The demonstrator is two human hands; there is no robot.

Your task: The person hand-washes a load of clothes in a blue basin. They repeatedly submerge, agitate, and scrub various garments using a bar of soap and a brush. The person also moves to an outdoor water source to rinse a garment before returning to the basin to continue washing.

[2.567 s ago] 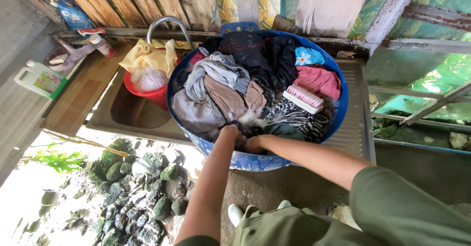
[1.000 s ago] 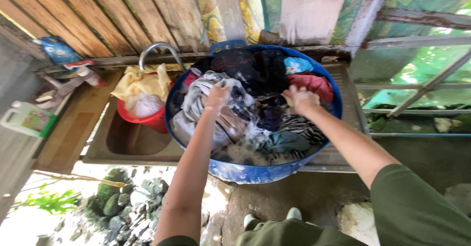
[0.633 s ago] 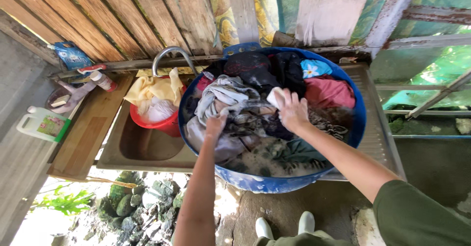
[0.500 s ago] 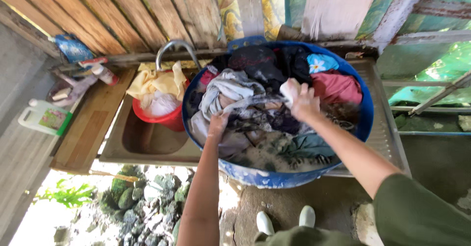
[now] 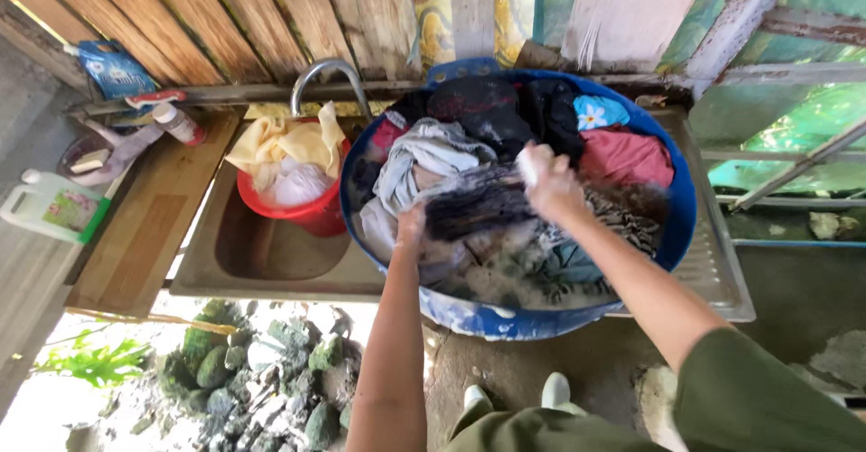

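Note:
A big blue basin [image 5: 678, 235] stands on the metal sink counter, full of wet, soapy clothes. My left hand [image 5: 411, 225] grips one end of a dark striped cloth [image 5: 474, 207] over the basin. Soapy and blurred, my right hand [image 5: 548, 179] holds the cloth's other end together with a small white lump that may be soap. A grey-white garment [image 5: 424, 156], a pink one [image 5: 627, 158] and a light blue piece with a flower [image 5: 598, 112] lie among the laundry.
A red bucket [image 5: 311, 216] with yellow and white cloth sits in the sink bowl [image 5: 257, 253] under a curved tap [image 5: 327, 78]. A white jug [image 5: 54, 208], bottles and a blue pouch [image 5: 113, 69] stand on the wooden ledge at left. Stones and plants lie below.
Both hands went from the basin's near rim into the laundry and lifted the dark cloth; the right hand has shifted along it. The camera view moved slightly.

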